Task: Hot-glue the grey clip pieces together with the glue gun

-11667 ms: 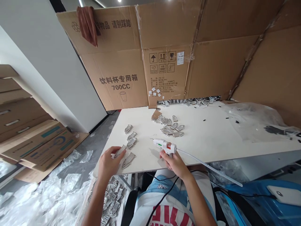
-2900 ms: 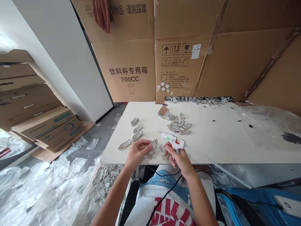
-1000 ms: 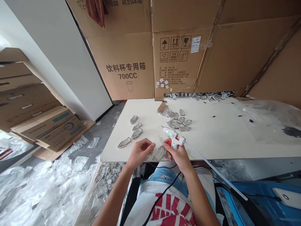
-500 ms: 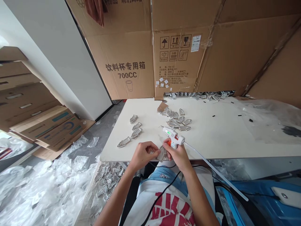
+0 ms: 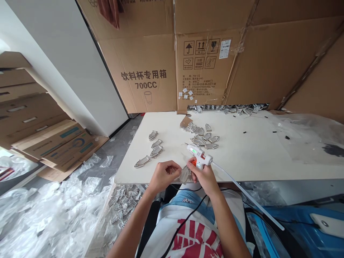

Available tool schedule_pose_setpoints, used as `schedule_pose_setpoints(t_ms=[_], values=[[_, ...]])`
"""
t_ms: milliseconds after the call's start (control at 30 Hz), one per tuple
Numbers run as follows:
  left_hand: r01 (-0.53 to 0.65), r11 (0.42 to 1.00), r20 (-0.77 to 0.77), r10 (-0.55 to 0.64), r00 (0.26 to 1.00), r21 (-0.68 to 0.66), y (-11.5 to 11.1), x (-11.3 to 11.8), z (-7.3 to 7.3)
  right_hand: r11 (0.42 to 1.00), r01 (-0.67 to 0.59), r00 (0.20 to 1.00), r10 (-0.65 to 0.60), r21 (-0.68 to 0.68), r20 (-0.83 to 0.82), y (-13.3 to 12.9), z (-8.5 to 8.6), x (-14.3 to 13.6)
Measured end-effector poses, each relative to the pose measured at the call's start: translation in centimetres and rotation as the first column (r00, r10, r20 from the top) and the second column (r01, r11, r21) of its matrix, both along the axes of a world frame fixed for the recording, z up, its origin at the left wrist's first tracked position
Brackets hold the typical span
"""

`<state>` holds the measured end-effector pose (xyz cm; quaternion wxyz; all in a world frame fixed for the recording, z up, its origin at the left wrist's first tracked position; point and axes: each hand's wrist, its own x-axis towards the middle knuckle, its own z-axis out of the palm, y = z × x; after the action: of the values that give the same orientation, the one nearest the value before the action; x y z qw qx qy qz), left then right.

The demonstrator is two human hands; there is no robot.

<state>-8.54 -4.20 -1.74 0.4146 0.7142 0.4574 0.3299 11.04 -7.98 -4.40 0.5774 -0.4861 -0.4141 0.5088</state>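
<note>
My right hand is wrapped around a white hot glue gun, its nozzle pointing up and to the left. A long white glue stick trails from the back of the gun. Between my hands, just over the table's front edge, is a small grey metal frame piece with a pointed end. My left hand is closed, thumb and forefinger pinched at the left edge of this piece. The right fingertips touch its other side, below the gun.
Several similar frame pieces lie in a column on the left of the white table. A heap of others sits beyond the gun. Cardboard walls the back. Plastic sheeting covers the right end. A black cable crosses my lap.
My left fingertips have shifted slightly up the edge of the frame piece, leaving more of it showing. The glue gun has barely moved.
</note>
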Motion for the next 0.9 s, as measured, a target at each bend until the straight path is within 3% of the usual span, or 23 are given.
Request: schedule_pose_setpoints(t_ms=[100, 267, 400, 533, 700, 900], values=[[0.018, 1.000, 0.027, -0.018, 0.999, -0.018, 0.12, -0.18, 0.35, 0.999, -0.034, 0.999, 0.034, 0.009, -0.018, 0.02, -0.19, 0.25], [0.144, 0.987, 0.013, -0.144, 0.990, -0.065, 0.15, -0.58, 0.90, 0.997, -0.069, 0.997, 0.070, 0.029, -0.039, -0.11, -0.41, 0.47], [0.162, 0.981, 0.051, -0.158, 0.986, -0.106, 0.21, -0.69, 0.84, 0.997, -0.078, 0.996, 0.079, 0.027, -0.045, -0.26, -0.11, 0.42], [0.138, 0.973, 0.147, -0.111, 0.983, -0.184, 0.43, -0.77, 0.69, 0.998, -0.064, 0.995, 0.065, 0.020, -0.072, -0.26, 0.34, 0.41], [0.024, 0.975, 0.250, 0.032, 0.968, -0.220, 0.77, -0.85, 0.40, 0.997, -0.074, 0.993, 0.077, 0.031, -0.092, -0.09, 0.43, 0.36], [-0.029, 0.973, 0.274, 0.093, 0.957, -0.230, 0.92, -0.74, -0.04, 0.996, -0.091, 0.995, 0.091, 0.016, -0.043, -0.38, 0.55, 0.28]])
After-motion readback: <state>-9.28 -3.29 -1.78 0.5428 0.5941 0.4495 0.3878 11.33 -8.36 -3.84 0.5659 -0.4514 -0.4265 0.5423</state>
